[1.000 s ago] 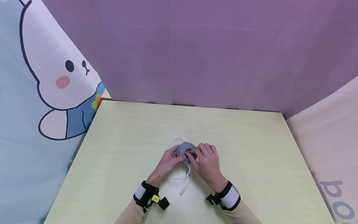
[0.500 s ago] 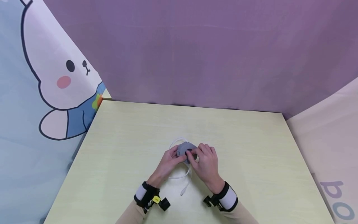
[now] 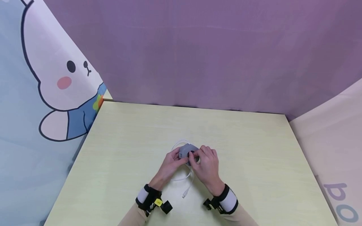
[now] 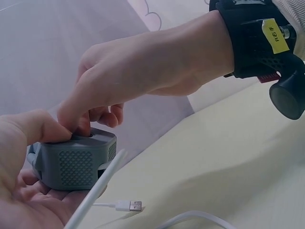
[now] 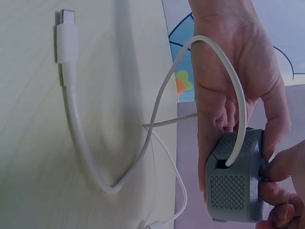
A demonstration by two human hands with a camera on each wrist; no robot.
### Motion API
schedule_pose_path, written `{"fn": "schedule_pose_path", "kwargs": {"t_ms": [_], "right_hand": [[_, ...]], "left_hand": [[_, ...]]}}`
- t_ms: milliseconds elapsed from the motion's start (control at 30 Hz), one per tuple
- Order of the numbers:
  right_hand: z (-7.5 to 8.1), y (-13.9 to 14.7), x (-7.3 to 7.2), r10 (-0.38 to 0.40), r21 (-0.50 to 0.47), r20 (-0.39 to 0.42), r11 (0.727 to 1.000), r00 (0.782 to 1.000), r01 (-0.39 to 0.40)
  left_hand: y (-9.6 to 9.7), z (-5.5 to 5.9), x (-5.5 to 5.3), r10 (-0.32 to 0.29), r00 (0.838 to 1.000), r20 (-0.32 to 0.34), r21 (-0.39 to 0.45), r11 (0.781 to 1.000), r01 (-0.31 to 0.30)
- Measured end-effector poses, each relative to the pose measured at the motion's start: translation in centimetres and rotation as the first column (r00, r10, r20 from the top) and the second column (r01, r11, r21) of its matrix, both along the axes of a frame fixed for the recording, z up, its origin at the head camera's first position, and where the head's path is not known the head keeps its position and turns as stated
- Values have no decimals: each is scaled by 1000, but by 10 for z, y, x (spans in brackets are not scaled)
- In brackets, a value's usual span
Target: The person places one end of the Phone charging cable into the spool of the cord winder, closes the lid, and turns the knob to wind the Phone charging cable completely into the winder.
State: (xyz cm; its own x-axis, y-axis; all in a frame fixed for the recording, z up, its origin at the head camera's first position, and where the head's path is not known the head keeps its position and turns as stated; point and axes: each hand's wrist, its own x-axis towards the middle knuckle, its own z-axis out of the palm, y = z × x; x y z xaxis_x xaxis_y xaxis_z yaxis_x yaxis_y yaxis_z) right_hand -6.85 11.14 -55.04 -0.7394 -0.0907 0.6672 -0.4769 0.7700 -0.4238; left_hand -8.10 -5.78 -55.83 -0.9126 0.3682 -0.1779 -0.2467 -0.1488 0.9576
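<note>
Above the table, my left hand (image 3: pixel 169 162) grips a grey cable winder (image 3: pixel 184 150), its thumb on the upper face and its fingers below. The winder (image 4: pixel 76 164) has rounded corners and textured sides in the left wrist view. From my right hand (image 3: pixel 208 164), thumb and forefinger pinch at the dark centre of that face, mostly hidden by the fingertips. A white cable (image 5: pixel 240 93) comes out of a side slot and loops down to the table. Its USB-C plug (image 5: pixel 66 42) appears in the right wrist view, and a USB-A plug (image 4: pixel 128 205) in the left wrist view.
The pale wooden table (image 3: pixel 135 125) ends at a purple curtain (image 3: pixel 181 56) behind. A blue cloth with a cartoon rabbit (image 3: pixel 65 75) hangs at the left, a pale cloth (image 3: pixel 333 135) at the right. Cameras are strapped to both wrists.
My right hand turns slightly at the winder's centre, its wrist shifting left. My left hand stays nearly still with the winder; the far cable loop sinks slightly toward the winder.
</note>
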Motion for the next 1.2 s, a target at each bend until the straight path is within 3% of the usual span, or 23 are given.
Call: {"fn": "schedule_pose_path", "kwargs": {"t_ms": [567, 733, 933, 1200], "right_hand": [[1, -5, 1, -39, -43, 36, 998, 999, 40], [2, 1, 1, 29, -33, 51, 999, 998, -27], [1, 14, 0, 119, 24, 3, 993, 993, -119], [5, 32, -5, 308, 170, -14, 938, 951, -302]], "left_hand": [[4, 3, 3, 30, 1000, -5, -5, 1000, -30], [3, 4, 2, 37, 999, -12, -29, 999, -38], [2, 7, 2, 14, 1000, -19, -29, 999, -15], [1, 5, 2, -3, 1000, -24, -68, 998, 2]]}}
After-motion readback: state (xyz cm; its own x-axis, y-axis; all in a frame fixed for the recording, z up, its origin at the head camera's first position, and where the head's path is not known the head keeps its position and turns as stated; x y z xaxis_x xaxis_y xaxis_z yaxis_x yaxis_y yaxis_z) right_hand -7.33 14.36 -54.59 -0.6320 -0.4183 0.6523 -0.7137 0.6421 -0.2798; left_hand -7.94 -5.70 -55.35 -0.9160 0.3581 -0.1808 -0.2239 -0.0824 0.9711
